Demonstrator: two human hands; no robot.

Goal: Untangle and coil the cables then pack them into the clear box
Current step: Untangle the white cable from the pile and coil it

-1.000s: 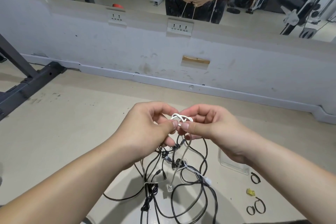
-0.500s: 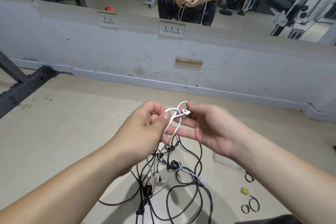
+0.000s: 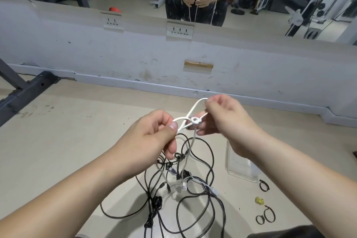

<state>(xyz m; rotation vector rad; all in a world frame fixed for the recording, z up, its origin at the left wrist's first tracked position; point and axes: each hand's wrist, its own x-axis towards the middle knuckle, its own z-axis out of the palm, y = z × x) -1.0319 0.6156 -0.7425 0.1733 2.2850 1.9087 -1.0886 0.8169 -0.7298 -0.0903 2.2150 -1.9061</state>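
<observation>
The black cables (image 3: 211, 160) sprawl in a loose heap on the floor (image 3: 77, 141), near you and between your forearms. They carry several small knots of their own. They look light and limp, so lifting one strand would probably drag its neighbours along. The clear box (image 3: 239, 168) lies just right of the heap, partly hidden behind your right forearm.

The white cable (image 3: 193, 141) rises out of the heap to your hands, above and slightly beyond it. It looks thin, soft and smooth-sheathed, so it is likely to slide through a light pinch. Take hold of it close to the knot (image 3: 195, 120), not down by the plugs, and ease the loops apart instead of tugging, since pulling would probably tighten it.

The knot sits between your hands, touching neither thumb. Your left hand (image 3: 152, 141) pinches the near-left loop between thumb and forefinger, its other fingers curled. Your right hand (image 3: 229, 123) pinches the far, upper loop at its fingertips (image 3: 211, 101), and its lower fingers sit just right of the knot.
</observation>
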